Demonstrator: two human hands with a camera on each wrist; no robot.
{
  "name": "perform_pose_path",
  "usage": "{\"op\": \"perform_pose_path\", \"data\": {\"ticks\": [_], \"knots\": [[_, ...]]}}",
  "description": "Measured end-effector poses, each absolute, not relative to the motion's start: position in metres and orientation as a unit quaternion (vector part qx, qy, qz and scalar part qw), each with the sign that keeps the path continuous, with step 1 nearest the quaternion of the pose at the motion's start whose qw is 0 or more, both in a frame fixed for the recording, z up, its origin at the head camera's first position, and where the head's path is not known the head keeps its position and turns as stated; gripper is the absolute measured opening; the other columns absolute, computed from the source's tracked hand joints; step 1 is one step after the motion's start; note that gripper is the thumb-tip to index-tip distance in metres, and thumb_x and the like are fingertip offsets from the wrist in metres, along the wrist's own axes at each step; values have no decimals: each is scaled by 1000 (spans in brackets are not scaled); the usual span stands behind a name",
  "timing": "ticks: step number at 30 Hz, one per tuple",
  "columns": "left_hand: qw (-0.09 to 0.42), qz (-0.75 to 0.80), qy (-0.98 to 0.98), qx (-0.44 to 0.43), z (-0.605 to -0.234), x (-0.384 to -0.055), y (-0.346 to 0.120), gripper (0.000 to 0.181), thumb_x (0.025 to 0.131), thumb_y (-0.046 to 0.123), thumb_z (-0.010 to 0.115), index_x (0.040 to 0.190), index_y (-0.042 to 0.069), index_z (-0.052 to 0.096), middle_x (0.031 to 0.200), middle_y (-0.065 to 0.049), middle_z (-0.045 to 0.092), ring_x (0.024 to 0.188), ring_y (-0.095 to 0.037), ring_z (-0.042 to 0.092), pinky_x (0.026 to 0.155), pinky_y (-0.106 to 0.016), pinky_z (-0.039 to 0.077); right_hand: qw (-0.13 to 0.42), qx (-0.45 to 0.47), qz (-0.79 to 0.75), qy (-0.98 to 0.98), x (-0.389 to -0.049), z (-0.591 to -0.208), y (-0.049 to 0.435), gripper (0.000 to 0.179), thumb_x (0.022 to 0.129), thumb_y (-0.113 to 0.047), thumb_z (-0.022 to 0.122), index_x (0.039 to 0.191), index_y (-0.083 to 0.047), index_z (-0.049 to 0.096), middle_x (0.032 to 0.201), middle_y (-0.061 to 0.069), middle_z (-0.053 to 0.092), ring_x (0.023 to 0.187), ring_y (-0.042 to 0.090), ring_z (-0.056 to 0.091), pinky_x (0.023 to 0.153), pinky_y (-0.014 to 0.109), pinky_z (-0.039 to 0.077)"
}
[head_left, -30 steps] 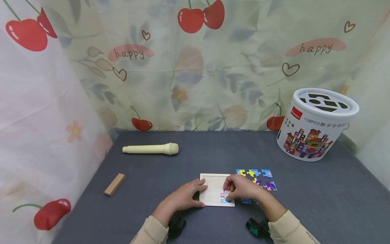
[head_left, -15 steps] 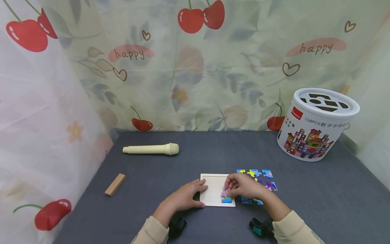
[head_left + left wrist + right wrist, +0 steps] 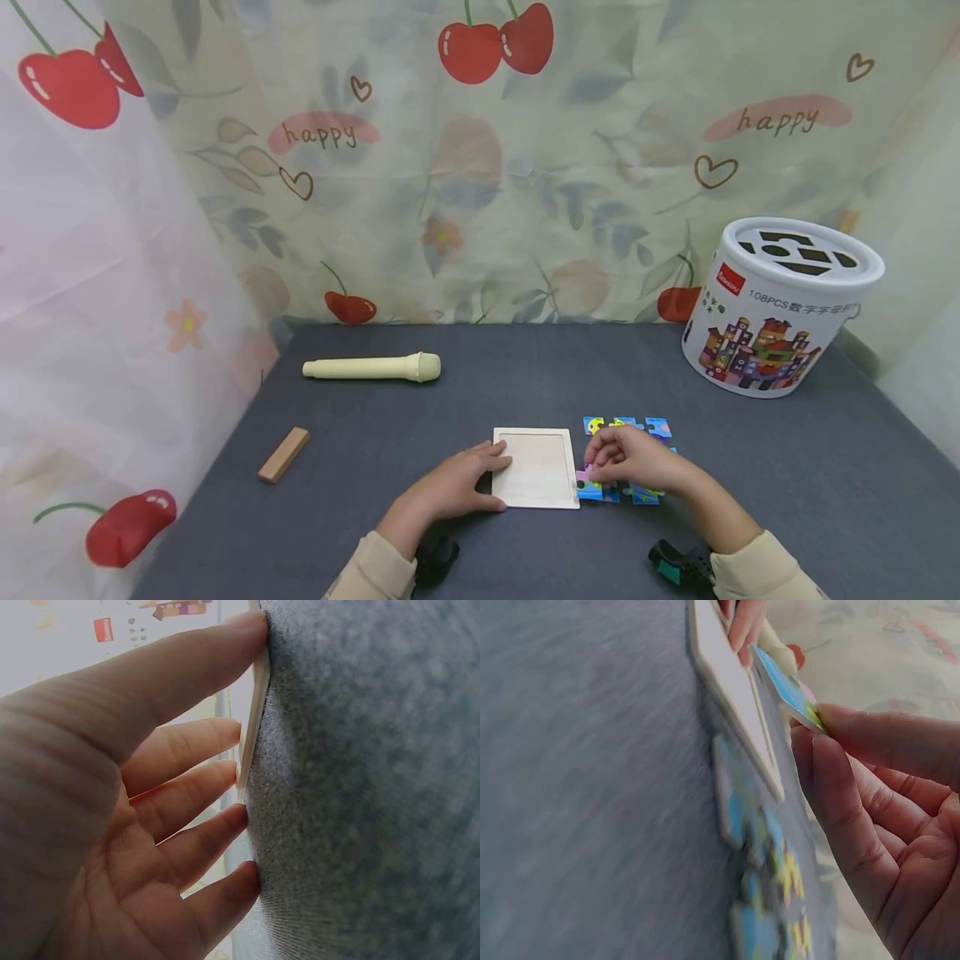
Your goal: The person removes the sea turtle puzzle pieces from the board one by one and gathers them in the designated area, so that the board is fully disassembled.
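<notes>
A shallow, square, light wooden puzzle tray (image 3: 534, 475) with a raised rim lies bare on the table. My left hand (image 3: 463, 481) rests at its left side, fingertips on the rim and thumb by the near corner; the left wrist view shows those fingers (image 3: 199, 787) extended along the edge. Just right of the tray, my right hand (image 3: 641, 457) pinches a blue, pink and yellow jigsaw piece (image 3: 781, 686) between thumb and index finger, lifted above the table. Several other jigsaw pieces (image 3: 657, 427) lie on the table below and behind that hand, partly hidden by it.
A cream toy microphone (image 3: 367, 367) lies at the back left, and a wooden block (image 3: 283, 455) at the left. A white lidded bucket (image 3: 772, 317) with printed blocks stands at the back right. Patterned curtains (image 3: 465, 208) border the dark table.
My right hand has lifted the jigsaw piece from the tray's near right corner and carried it right, past the rim, over the loose pieces. The left hand and the tray have stayed put.
</notes>
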State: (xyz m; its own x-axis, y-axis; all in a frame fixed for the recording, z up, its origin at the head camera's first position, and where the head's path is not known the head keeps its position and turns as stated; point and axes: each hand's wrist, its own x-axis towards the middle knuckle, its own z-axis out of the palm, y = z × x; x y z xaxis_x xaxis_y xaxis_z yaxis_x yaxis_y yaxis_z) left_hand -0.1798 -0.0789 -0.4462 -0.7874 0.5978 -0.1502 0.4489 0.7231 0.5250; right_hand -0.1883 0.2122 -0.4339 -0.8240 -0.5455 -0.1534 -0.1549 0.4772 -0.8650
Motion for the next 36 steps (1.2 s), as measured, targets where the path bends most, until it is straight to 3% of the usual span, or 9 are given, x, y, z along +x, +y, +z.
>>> {"op": "perform_pose_path", "data": {"ticks": [36], "knots": [[155, 234, 916, 288, -446, -180, -79, 62, 79, 29, 74, 134, 10, 52, 147, -7, 39, 139, -28, 32, 110, -47, 30, 216, -121, -507, 825, -159, -431, 308, 35, 88, -20, 64, 104, 10, 56, 87, 6, 61, 73, 8, 59, 66, 28, 54]]}}
